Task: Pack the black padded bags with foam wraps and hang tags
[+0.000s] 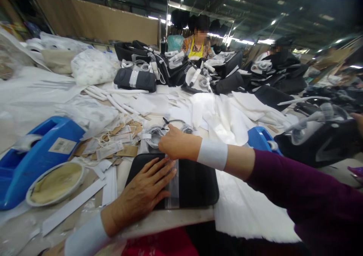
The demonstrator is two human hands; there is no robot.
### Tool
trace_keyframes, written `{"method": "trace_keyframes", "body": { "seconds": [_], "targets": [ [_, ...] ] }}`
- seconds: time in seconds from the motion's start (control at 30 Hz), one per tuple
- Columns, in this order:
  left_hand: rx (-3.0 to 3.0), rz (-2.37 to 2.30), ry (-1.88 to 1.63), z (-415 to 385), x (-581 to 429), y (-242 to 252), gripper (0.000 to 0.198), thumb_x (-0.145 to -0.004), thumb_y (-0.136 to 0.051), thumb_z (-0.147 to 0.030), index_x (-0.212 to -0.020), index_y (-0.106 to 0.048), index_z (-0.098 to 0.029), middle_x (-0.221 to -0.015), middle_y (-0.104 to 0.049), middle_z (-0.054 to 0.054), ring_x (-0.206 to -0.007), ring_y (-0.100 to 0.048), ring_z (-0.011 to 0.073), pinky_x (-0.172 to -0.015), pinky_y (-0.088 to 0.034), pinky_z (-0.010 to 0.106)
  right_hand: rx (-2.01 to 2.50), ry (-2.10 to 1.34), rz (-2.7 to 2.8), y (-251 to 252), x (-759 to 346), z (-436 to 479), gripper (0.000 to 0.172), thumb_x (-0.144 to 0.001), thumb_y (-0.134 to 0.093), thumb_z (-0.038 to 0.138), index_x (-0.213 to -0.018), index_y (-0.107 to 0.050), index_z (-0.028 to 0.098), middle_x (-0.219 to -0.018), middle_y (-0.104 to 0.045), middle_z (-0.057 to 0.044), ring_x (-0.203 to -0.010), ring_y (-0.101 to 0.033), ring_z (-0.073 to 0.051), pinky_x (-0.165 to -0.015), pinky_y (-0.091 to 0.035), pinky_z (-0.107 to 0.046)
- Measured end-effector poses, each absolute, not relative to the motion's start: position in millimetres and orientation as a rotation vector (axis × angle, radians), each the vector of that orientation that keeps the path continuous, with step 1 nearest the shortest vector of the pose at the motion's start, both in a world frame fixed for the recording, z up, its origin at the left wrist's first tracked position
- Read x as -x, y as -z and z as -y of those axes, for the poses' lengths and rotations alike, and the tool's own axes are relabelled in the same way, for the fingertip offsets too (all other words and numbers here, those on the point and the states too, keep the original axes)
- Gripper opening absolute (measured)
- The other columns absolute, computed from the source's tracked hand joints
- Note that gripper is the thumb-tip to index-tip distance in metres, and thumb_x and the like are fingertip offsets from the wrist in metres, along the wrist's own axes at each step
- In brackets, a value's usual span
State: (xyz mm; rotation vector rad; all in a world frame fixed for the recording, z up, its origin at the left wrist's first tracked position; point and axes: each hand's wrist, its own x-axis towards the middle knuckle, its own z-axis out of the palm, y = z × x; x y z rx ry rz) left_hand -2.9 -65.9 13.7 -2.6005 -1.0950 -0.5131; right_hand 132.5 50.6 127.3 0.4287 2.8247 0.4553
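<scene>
A black bag (198,184) lies flat at the table's near edge. A translucent strip (173,188) runs over its middle. My left hand (146,186) rests flat on the left part of the bag, fingers stretched out beside the strip. Over the bag's far edge, my right hand (180,141) is closed, at the far end of the strip; what lies inside its fingers is hidden. Just beyond it is a handle wrapped in clear film (154,137). A small black piece (165,121) sticks up by my right hand's knuckles.
A blue tape dispenser (42,154) and a round dish (56,182) stand at left, near paper tags (113,142) and white strips (76,205). Another blue dispenser (262,138) is at right. White sheets (215,114) and black bags (134,78) fill the back, where a person (197,48) works.
</scene>
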Motion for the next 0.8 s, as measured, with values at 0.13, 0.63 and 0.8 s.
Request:
{"method": "trace_keyframes", "body": {
  "seconds": [0.13,0.63,0.8],
  "targets": [
    [2.609,1.11,0.481,65.6,2.8,-13.8,0.056,-0.092,-0.055,-0.031,-0.144,-0.038,-0.017,-0.154,-0.034,0.008,-0.144,-0.024,0.0277,-0.115,-0.03,0.049,-0.408,-0.485,-2.843,-123.1,-133.2,-53.4,0.017,-0.087,-0.054,0.017,-0.09,-0.071,0.012,-0.084,-0.071,-0.012,-0.088,-0.066,-0.024,-0.102,-0.024,-0.046],
    [2.457,1.012,0.452,63.0,3.4,-13.9,0.057,-0.091,-0.057,-0.032,-0.144,-0.04,-0.02,-0.154,-0.033,0.005,-0.143,-0.027,0.0257,-0.113,-0.031,0.043,-1.319,-0.302,-3.134,-125.1,-159.2,-106.8,0.01,-0.084,-0.06,0.014,-0.093,-0.064,0.013,-0.101,-0.066,-0.01,-0.101,-0.055,-0.022,-0.094,-0.027,-0.038],
    [2.392,0.855,0.611,47.5,9.5,1.4,0.061,-0.089,-0.055,-0.035,-0.146,-0.038,-0.021,-0.15,-0.041,0.004,-0.138,-0.038,0.0231,-0.119,-0.019,0.035,-1.628,0.439,-3.384,-119.8,-244.7,-41.5,0.013,-0.09,-0.052,0.023,-0.086,-0.063,0.016,-0.088,-0.064,-0.001,-0.081,-0.057,-0.01,-0.077,-0.04,-0.021]
  ]
}}
